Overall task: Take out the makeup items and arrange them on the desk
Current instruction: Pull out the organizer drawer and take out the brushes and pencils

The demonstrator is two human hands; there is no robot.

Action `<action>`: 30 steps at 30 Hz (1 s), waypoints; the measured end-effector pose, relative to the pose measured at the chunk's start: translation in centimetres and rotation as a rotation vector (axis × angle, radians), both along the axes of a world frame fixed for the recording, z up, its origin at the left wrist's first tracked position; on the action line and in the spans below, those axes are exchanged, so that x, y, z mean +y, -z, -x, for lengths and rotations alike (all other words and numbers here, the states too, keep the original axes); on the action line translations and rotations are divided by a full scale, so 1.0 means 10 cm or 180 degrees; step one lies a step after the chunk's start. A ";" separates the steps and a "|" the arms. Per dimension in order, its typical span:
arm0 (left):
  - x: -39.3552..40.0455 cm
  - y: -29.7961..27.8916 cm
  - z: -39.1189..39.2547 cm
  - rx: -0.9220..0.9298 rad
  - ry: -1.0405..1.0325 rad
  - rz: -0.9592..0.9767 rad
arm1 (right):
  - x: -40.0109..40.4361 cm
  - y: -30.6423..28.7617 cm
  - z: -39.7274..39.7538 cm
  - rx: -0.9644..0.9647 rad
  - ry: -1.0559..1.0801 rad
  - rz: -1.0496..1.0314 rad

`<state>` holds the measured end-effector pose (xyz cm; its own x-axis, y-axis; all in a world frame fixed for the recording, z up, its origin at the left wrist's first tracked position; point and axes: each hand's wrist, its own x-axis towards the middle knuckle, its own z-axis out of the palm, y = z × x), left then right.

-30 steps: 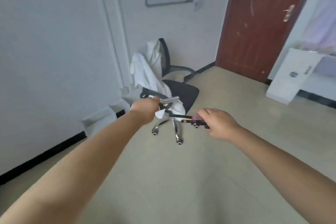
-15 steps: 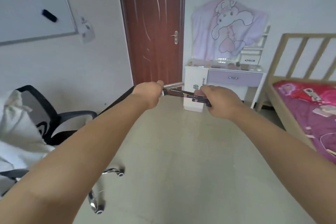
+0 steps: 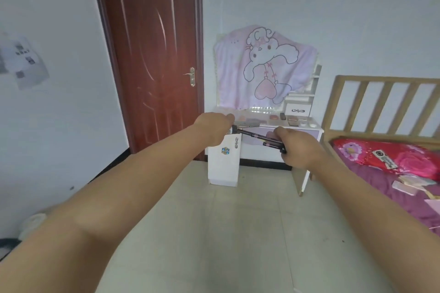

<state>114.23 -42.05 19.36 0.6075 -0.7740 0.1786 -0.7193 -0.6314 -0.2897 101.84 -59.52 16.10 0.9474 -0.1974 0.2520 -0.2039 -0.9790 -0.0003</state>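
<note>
My left hand (image 3: pixel 213 129) grips a small tube with a white label and dark cap (image 3: pixel 233 130), mostly hidden in the fist. My right hand (image 3: pixel 295 147) grips a bundle of slim black and pink makeup pens (image 3: pixel 262 138) that stick out toward the left hand. Both arms are stretched out in front of me, hands close together. Beyond them stands a white dressing desk (image 3: pixel 314 129) with a lilac drawer front, several small makeup items lying on its top.
A pink cartoon blanket (image 3: pixel 264 66) hangs over the desk's mirror. A brown door (image 3: pixel 152 54) is left of the desk. A wooden bed (image 3: pixel 381 93) with red and purple bedding fills the right. Beige floor tiles (image 3: pixel 226 233) lie between me and the desk.
My view has swung right from the office chair to the door, desk and bed, and the desk looks nearer. Both hands keep their grip on the same items.
</note>
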 end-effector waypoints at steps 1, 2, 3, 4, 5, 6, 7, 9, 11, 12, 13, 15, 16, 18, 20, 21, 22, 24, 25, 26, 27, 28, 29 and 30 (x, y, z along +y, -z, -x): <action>-0.17 0.01 -0.19 0.0004 0.0036 0.0014 | -0.15 -0.01 -0.18 -0.0012 0.0025 0.0041; -0.32 0.02 -0.38 0.0002 0.0072 0.0027 | -0.31 -0.02 -0.37 -0.0026 0.0049 0.0080; -0.48 0.05 -0.58 0.0001 0.0100 0.0035 | -0.47 -0.02 -0.55 -0.0030 0.0071 0.0096; -0.64 0.08 -0.78 0.0008 0.0116 0.0032 | -0.64 -0.01 -0.73 -0.0016 0.0083 0.0095; -0.80 0.12 -0.98 0.0020 0.0121 0.0024 | -0.82 0.02 -0.93 0.0021 0.0085 0.0091; -0.96 0.16 -1.20 0.0022 0.0111 0.0019 | -1.01 0.06 -1.13 0.0056 0.0076 0.0097; -1.14 0.21 -1.42 0.0002 0.0089 0.0022 | -1.22 0.10 -1.35 0.0076 0.0066 0.0113; -1.50 0.26 -1.86 -0.0018 0.0032 0.0015 | -1.63 0.15 -1.79 0.0091 0.0044 0.0133; -1.87 0.24 -2.26 0.0001 -0.0025 -0.0040 | -2.02 0.14 -2.23 0.0101 -0.0029 0.0085; -2.05 0.22 -2.47 0.0002 -0.0058 -0.0058 | -2.21 0.13 -2.44 0.0110 -0.0081 0.0041; -2.23 0.20 -2.68 0.0000 -0.0099 -0.0051 | -2.41 0.12 -2.65 0.0128 -0.0126 0.0009; -2.57 0.16 -3.09 0.0004 -0.0206 -0.0035 | -2.78 0.09 -3.08 0.0147 -0.0164 0.0008; -2.74 0.16 -3.30 0.0010 -0.0254 -0.0056 | -2.95 0.08 -3.29 0.0142 -0.0173 0.0020; -3.05 0.19 -3.68 0.0061 -0.0309 -0.0141 | -3.24 0.08 -3.69 0.0161 -0.0192 0.0041; -3.36 0.26 -4.08 0.0102 -0.0349 -0.0246 | -3.54 0.16 -4.10 0.0212 -0.0209 0.0048; -3.53 0.31 -4.30 0.0094 -0.0376 -0.0264 | -3.70 0.22 -4.31 0.0233 -0.0210 0.0041; -3.69 0.36 -4.53 0.0081 -0.0399 -0.0253 | -3.86 0.30 -4.52 0.0245 -0.0205 0.0044; -4.04 0.48 -5.00 0.0077 -0.0402 -0.0189 | -4.17 0.42 -4.92 0.0283 -0.0182 0.0114; -4.21 0.54 -5.23 0.0083 -0.0366 -0.0171 | -4.32 0.47 -5.12 0.0313 -0.0145 0.0144; -4.37 0.60 -5.45 0.0090 -0.0309 -0.0154 | -4.47 0.52 -5.33 0.0346 -0.0093 0.0153; -4.54 0.66 -5.67 0.0093 -0.0237 -0.0141 | -4.63 0.55 -5.54 0.0369 -0.0040 0.0151; -4.70 0.72 -5.89 0.0084 -0.0162 -0.0142 | -4.78 0.59 -5.76 0.0383 0.0019 0.0153; -4.87 0.78 -6.12 0.0069 -0.0094 -0.0152 | -4.94 0.62 -5.99 0.0391 0.0077 0.0165; -5.03 0.85 -6.34 0.0054 -0.0041 -0.0161 | -5.10 0.65 -6.21 0.0401 0.0134 0.0174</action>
